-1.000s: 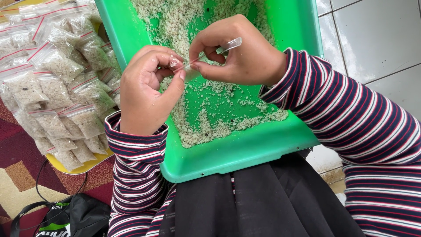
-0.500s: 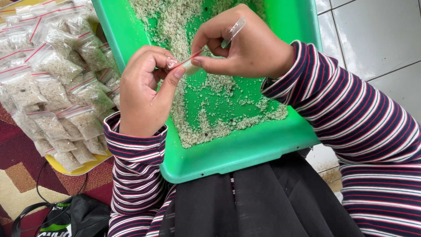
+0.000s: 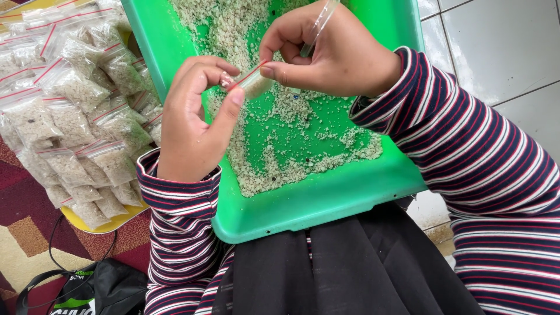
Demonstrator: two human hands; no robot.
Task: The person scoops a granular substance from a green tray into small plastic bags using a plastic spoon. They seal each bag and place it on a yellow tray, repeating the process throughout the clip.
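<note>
The scene is viewed from one head-worn camera, aimed steeply down and close (no second view is given), onto a green tray (image 3: 326, 204) held on the lap.

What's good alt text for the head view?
Both hands pinch a small clear bag of pale grain over a green tray on the lap: left hand, right hand, which also holds a clear tube. Filled bags are piled at left.
</note>
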